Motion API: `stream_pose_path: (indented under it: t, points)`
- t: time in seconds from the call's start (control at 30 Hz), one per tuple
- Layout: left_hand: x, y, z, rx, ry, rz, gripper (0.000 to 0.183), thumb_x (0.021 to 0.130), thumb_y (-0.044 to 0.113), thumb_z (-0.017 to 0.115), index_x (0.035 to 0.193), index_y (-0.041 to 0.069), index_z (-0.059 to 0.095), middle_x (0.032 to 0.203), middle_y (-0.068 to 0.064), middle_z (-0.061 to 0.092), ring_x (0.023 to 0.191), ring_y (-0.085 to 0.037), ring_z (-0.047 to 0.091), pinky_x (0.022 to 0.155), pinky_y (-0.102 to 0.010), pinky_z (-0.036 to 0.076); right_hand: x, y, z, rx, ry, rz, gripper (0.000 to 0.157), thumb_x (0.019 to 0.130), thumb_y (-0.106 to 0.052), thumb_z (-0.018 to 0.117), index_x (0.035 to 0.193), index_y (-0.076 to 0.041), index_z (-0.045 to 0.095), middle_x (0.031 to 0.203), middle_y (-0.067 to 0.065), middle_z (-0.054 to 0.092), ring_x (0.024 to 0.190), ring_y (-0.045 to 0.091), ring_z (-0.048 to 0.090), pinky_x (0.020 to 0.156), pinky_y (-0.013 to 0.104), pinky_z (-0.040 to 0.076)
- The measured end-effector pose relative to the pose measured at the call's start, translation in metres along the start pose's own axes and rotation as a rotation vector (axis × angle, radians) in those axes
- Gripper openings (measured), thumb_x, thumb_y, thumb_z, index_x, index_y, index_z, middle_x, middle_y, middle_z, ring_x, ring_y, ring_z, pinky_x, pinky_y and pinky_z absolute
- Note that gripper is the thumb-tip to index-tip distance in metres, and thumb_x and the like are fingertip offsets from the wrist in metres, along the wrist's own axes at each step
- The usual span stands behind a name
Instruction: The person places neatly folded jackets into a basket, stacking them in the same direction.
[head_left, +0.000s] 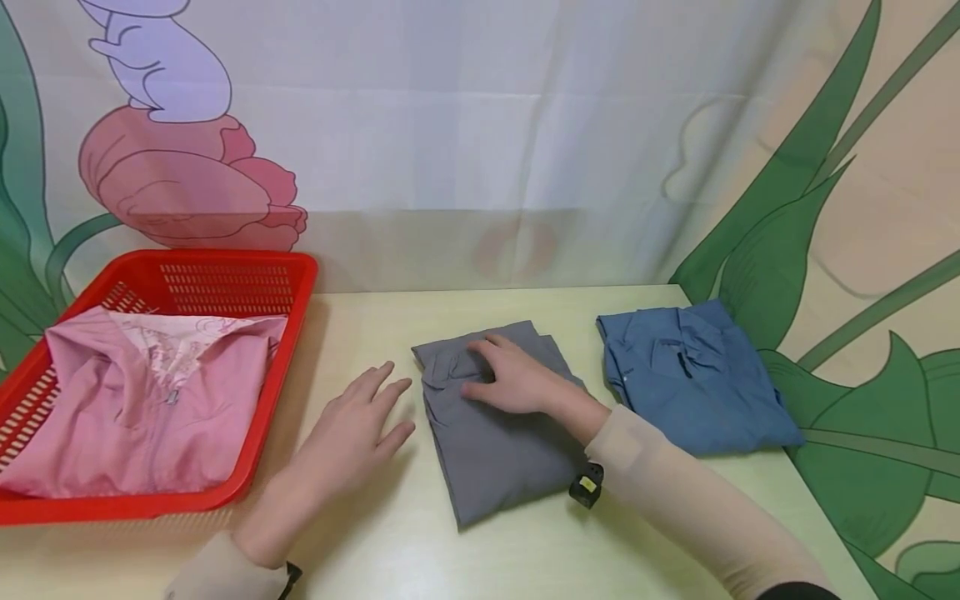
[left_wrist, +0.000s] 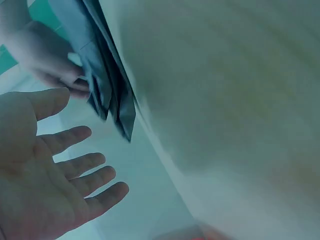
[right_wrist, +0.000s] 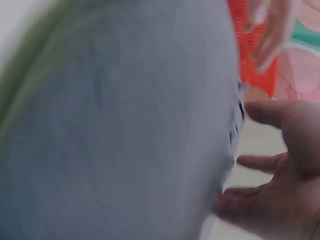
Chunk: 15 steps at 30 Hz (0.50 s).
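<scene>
A folded grey garment lies on the table in front of me, its collar end toward the curtain. My right hand is over its upper part, thumb and fingers spread and loosely bent, fingertips close to the cloth. In the right wrist view the grey garment fills much of the picture, blurred, with the fingers at its edge. My left hand hovers left of the garment, fingers spread and nothing in it. The left wrist view shows that palm with straight fingers below the garment's edge.
At the left stands a red plastic basket with a folded pink zip jacket inside. A folded blue shirt lies at the right near the table's edge. Behind the table hangs a printed curtain.
</scene>
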<state>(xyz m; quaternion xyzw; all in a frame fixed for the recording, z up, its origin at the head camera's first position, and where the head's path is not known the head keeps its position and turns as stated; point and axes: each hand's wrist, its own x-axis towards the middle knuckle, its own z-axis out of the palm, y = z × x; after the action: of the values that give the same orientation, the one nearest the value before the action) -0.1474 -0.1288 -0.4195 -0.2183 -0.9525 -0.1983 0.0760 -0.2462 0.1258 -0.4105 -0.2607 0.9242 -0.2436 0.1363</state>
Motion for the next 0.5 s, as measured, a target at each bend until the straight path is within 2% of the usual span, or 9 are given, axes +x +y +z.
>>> stream_pose_path:
  t: [0.1,0.17,0.3,0.37,0.5]
  points:
    - [0.001,0.002,0.003,0.006,-0.042,-0.023,0.055,0.099,0.029,0.068,0.146,0.002,0.055,0.155,-0.027,0.041,0.141,-0.048,0.038,0.104,-0.068,0.04,-0.002,0.002,-0.005,0.1,0.045,-0.057,0.058,0.102,-0.031,0.065,0.149,-0.002,0.049,0.153,0.019,0.046,0.143,0.034,0.04,0.114,0.048,0.037]
    - [0.001,0.002,0.005,0.013,-0.064,-0.041,0.056,0.1,0.031,0.067,0.148,0.004,0.053,0.156,-0.026,0.039,0.143,-0.048,0.036,0.104,-0.069,0.039,-0.004,0.005,-0.009,0.135,0.079,-0.06,0.052,0.103,-0.028,0.064,0.146,-0.002,0.052,0.149,0.017,0.05,0.142,0.033,0.042,0.114,0.049,0.037]
    - [0.002,0.003,0.006,0.027,-0.096,-0.054,0.057,0.101,0.033,0.065,0.15,0.005,0.051,0.158,-0.026,0.037,0.144,-0.048,0.034,0.105,-0.07,0.037,-0.008,0.015,-0.013,0.067,0.136,0.004,0.049,0.102,-0.025,0.064,0.144,-0.001,0.055,0.152,0.022,0.045,0.144,0.039,0.038,0.114,0.055,0.035]
    - [0.003,0.004,0.006,0.028,-0.12,-0.052,0.059,0.102,0.035,0.063,0.151,0.006,0.05,0.158,-0.026,0.036,0.145,-0.049,0.033,0.105,-0.071,0.036,-0.009,0.019,-0.013,0.014,0.12,0.052,0.051,0.102,-0.025,0.064,0.145,0.0,0.053,0.155,0.026,0.04,0.146,0.042,0.034,0.115,0.057,0.033]
    - [0.003,0.006,0.006,0.018,-0.188,-0.06,0.063,0.103,0.039,0.06,0.155,0.007,0.045,0.161,-0.026,0.032,0.147,-0.049,0.028,0.107,-0.072,0.033,-0.011,0.026,-0.009,-0.065,0.023,0.121,0.061,0.102,-0.03,0.062,0.152,0.0,0.044,0.16,0.03,0.029,0.148,0.047,0.027,0.116,0.057,0.031]
